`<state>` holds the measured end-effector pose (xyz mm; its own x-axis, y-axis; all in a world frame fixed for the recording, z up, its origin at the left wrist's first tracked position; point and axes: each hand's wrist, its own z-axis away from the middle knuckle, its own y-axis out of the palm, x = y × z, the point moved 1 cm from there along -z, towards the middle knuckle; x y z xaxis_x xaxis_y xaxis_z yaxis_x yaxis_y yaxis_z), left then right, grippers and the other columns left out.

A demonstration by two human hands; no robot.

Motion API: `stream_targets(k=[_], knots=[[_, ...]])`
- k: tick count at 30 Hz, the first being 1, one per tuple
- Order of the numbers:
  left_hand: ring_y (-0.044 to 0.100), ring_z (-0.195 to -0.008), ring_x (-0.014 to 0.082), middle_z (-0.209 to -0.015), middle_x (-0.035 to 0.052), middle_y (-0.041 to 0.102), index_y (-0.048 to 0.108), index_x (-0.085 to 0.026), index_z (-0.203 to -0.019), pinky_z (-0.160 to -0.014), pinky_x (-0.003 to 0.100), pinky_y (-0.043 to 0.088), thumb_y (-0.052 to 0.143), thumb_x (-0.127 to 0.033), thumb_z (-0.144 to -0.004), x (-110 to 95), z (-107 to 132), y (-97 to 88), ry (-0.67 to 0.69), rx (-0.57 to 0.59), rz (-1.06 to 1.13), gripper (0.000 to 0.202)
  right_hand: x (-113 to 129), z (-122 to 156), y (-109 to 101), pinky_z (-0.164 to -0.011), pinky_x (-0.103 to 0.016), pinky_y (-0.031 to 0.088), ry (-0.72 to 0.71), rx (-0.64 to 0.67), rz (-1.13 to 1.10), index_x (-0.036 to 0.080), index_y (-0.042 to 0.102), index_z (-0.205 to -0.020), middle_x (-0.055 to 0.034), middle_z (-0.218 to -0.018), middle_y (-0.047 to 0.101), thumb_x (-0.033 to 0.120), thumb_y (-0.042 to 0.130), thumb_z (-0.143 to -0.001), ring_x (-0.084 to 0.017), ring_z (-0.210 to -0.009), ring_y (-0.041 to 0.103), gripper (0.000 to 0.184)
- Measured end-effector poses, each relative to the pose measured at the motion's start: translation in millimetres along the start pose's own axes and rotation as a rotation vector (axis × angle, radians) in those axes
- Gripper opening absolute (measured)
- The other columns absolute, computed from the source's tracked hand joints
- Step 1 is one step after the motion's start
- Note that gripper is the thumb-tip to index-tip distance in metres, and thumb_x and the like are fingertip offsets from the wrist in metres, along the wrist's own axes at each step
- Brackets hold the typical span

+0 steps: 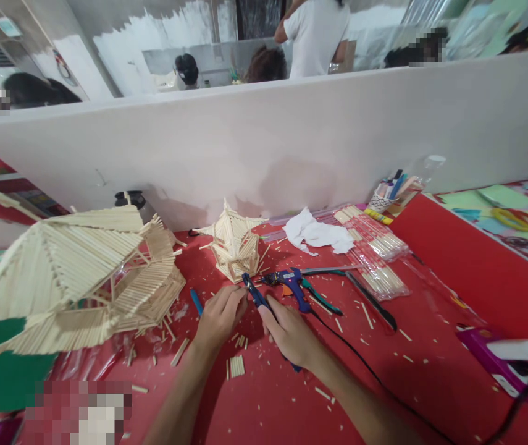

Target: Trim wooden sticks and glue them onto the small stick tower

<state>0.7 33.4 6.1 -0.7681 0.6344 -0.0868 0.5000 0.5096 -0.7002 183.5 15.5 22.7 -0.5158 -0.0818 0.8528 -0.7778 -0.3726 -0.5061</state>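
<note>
My right hand point(289, 330) is wrapped round a dark blue pliers-like tool point(255, 292), its head pointing away from me. Close to that head, my left hand point(224, 312) is closed with the fingertips pressed together; whatever they hold is hidden or too small to name. Just beyond both hands stands a small pagoda-like model point(233, 238) of pale wooden sticks. A blue glue gun point(294, 287) lies to the right of the tool, its black cord trailing toward me. Below the hands, several short cut sticks point(236, 366) lie side by side on the red tabletop point(264, 408).
A large stick-built roofed model point(83, 266) fills the left side. Green-handled pliers point(322, 296), a black-handled tool point(375, 303), white tissue point(317, 232), bagged sticks point(379, 266) and a pen cup point(384, 199) are to the right. A pale partition point(226, 136) stands behind; people are beyond it.
</note>
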Motion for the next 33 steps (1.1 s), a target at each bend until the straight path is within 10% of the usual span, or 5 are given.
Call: stream_targets(k=[33], knots=[[0.065,-0.073,0.0137,-0.081,0.0042,0.067,0.057,-0.019,-0.099,-0.069,0.024,0.051,0.054,-0.01,-0.089,-0.8,-0.9,-2.2,0.016,-0.015,-0.016,0.014,-2.6,0.2,9.8,-0.061,-0.025,0.037,-0.035,0.007,-0.094,0.02,0.049,-0.09,0.0006,-0.067,0.059,0.043,0.025,-0.102,-0.015,-0.061,0.057,0.036]])
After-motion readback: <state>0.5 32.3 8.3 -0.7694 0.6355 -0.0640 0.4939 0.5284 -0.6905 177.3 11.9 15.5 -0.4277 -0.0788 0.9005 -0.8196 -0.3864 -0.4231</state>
